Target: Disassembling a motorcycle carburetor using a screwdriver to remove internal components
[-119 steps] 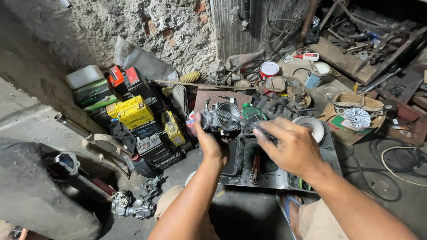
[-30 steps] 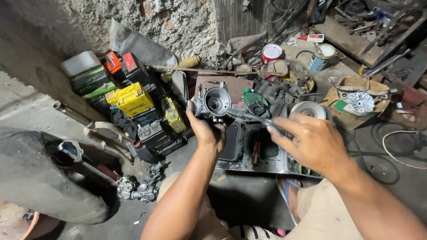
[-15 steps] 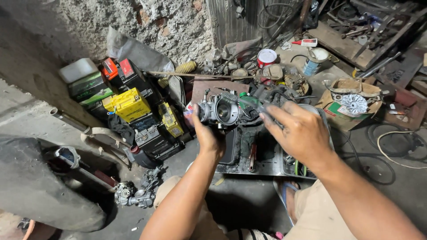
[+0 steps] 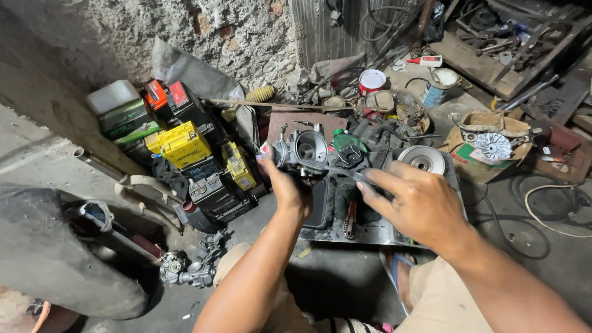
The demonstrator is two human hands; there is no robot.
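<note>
Since earlier, the carburetor [image 4: 302,151] has been raised slightly, gripped by left hand [image 4: 285,185] fingers. A thin tool [image 4: 336,169] is pinched by right hand [image 4: 419,203] fingers; a slip could scratch the bore.

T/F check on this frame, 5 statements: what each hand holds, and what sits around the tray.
1. The left hand holds a metal carburetor above the metal tray. True.
2. The right hand is empty. False: its fingers pinch a thin dark tool that reaches to the carburetor.
3. A yellow battery sits in the stack by the wall. True.
4. The round silver pulley lies left of the carburetor. False: it lies to its right, beyond the right hand.
5. A second carburetor lies on the floor at lower left. True.
</note>
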